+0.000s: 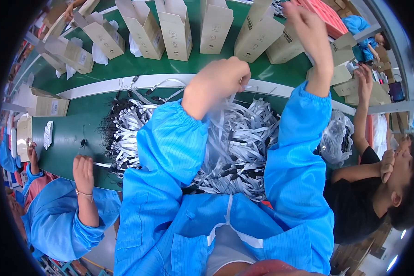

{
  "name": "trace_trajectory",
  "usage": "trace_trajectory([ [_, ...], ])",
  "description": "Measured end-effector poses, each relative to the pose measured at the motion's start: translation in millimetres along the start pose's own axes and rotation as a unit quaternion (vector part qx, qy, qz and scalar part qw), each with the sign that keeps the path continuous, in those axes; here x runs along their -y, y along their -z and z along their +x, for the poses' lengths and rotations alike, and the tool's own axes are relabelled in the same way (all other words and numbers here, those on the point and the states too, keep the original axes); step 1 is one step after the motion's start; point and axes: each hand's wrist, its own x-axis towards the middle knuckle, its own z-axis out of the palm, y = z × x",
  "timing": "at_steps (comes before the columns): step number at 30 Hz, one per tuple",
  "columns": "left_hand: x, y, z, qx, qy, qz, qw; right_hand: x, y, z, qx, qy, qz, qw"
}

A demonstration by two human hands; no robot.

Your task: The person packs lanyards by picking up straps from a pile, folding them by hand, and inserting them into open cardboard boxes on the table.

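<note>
By the left end of the bench, a co-worker's hand is seen at its near edge, close to a white strap end. Along the middle of that near edge, a pile of white straps with black fittings is spread; its strands are crossed in many directions, so no single long axis can be given. Directly above the pile's far side the left hand is held, blurred, its fingers curled inward; a pale strip is seen at the fingertips, but whether it is gripped cannot be told. The straps thus lie below that hand and toward the body, and by it they are more nearly reached. Farther right, the right hand is stretched past the white rail to the bench's far edge, beside open cartons and a red tray; its fingers are bent, and whether anything is gripped cannot be told. Toward the right end, a clear bag is placed beside the right sleeve.
</note>
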Motion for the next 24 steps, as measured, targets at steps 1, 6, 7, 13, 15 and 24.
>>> trace_trajectory([
  [1, -4.9, 8.1, -3.5, -0.006, -0.008, -0.014, 1.0, 20.9, 6.1, -9.6, -0.069, -0.002, 0.046, 0.997],
  [6, -29.3, 37.6, -14.6, -0.042, -0.069, -0.071, 0.994, 55.9, -1.1, -60.0, 0.066, -0.002, 0.212, 0.975],
  [7, -35.7, 45.3, -18.3, -0.037, -0.093, -0.053, 0.994, 67.2, -9.6, -69.2, 0.147, 0.023, 0.317, 0.937],
  [13, -78.4, 84.9, -43.2, -0.172, -0.135, 0.082, 0.972, 73.8, -20.0, -79.2, 0.415, 0.113, 0.338, 0.837],
  [15, -87.3, 95.9, -45.5, -0.345, -0.19, 0.124, 0.911, 78.4, -16.2, -79.4, 0.408, 0.079, 0.386, 0.823],
  [24, -100.0, 119.8, -23.8, -0.572, -0.286, 0.101, 0.762, 85.4, -28.3, -102.4, 0.071, 0.144, 0.406, 0.9],
])
